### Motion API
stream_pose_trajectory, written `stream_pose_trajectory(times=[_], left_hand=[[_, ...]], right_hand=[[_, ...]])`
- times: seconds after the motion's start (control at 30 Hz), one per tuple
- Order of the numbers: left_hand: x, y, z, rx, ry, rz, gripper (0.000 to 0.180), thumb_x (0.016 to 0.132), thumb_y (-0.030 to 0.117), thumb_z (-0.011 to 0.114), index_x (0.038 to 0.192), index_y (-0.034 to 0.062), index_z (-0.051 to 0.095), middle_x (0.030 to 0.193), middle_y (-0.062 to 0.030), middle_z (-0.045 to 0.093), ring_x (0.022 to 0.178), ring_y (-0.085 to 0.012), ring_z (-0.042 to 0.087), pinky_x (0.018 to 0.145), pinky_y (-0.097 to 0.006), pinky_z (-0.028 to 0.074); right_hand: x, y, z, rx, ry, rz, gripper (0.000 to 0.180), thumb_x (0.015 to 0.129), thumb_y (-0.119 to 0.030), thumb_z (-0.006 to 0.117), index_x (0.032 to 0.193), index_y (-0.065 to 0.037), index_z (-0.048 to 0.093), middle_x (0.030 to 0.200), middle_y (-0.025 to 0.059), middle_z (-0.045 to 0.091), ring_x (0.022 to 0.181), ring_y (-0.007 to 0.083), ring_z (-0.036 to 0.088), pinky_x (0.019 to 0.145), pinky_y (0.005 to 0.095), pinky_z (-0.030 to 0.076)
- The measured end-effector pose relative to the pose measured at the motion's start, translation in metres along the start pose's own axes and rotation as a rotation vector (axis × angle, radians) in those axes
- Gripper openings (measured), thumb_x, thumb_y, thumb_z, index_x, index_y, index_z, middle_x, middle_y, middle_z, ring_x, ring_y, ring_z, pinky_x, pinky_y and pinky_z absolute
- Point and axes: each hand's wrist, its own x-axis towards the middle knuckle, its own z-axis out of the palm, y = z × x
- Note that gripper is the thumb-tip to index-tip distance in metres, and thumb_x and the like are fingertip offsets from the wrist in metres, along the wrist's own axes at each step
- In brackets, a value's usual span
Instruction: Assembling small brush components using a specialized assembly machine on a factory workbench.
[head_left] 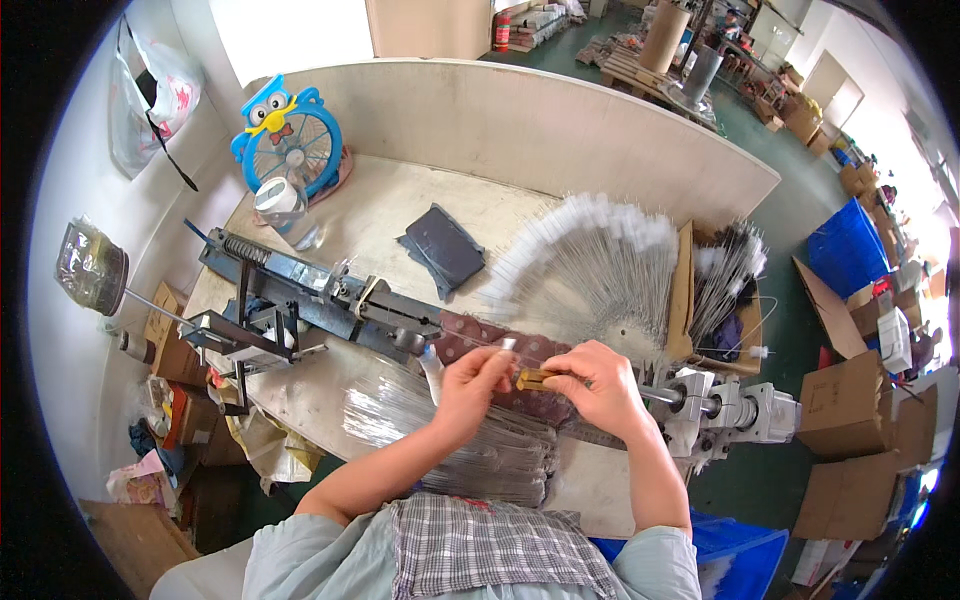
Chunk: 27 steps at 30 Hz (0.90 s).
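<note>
My left hand [472,385] is closed in a pinch, with a small whitish, shiny piece [508,345] at its fingertips, too small to name. Just to its right, my right hand [600,385] grips a small brass-coloured block [532,380] between thumb and fingers. Both hands hover over a dark red dotted cloth [470,335] at the middle of the bench machine [340,300]. Below them lies a thick bundle of thin metal wires [490,455]. A fan of white-tipped wire brushes [600,260] spreads beyond my right hand.
A cardboard box [684,300] of more brushes stands right of the fan. A motor-like unit [740,412] sits at the bench's right end. Farther back are a dark flat packet [443,250], a clear jar [285,208] and a blue fan [292,150]. A low partition [530,110] edges the bench.
</note>
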Motion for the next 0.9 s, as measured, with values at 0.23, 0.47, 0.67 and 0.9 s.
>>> stream_pose_trajectory(times=[0.23,0.47,0.67,0.9], left_hand=[[-0.005,0.021,-0.019,-0.181,0.151,-0.06,0.018,0.094,0.021,0.054,0.095,0.0045,0.061,0.081,-0.0026,0.062,0.064,-0.0076,0.053,0.057,-0.021,0.041],[-0.007,0.029,-0.025,-0.232,0.09,-0.087,0.023,0.095,0.025,0.053,0.094,0.0029,0.06,0.077,-0.0049,0.062,0.062,-0.0073,0.053,0.058,-0.02,0.043],[-0.005,0.033,-0.026,-0.18,0.063,-0.173,0.043,0.099,0.041,0.037,0.101,0.0033,0.057,0.084,-0.0085,0.064,0.064,-0.0149,0.059,0.063,-0.029,0.05],[-0.005,0.026,-0.02,-0.462,0.152,-0.088,0.037,0.099,0.039,0.037,0.102,0.0056,0.055,0.091,-0.0053,0.062,0.086,-0.0164,0.059,0.081,-0.033,0.046]], right_hand=[[0.053,-0.011,0.046,-0.341,0.265,-0.209,0.012,0.076,-0.017,0.067,0.08,-0.006,0.066,0.072,0.0069,0.061,0.071,0.0268,0.057,0.065,0.0366,0.045],[0.057,-0.022,0.059,-0.199,0.016,-0.02,0.017,0.08,-0.022,0.064,0.083,-0.006,0.067,0.077,0.009,0.063,0.079,0.0285,0.059,0.069,0.0388,0.047],[0.063,-0.024,0.057,0.045,-0.097,0.248,0.017,0.08,-0.017,0.065,0.088,-0.002,0.068,0.077,0.0106,0.065,0.073,0.0245,0.061,0.065,0.0329,0.047],[0.051,-0.037,0.076,-0.396,0.186,-0.158,0.026,0.071,-0.02,0.071,0.092,-0.005,0.068,0.083,0.0056,0.065,0.084,0.0249,0.058,0.074,0.0371,0.045]])
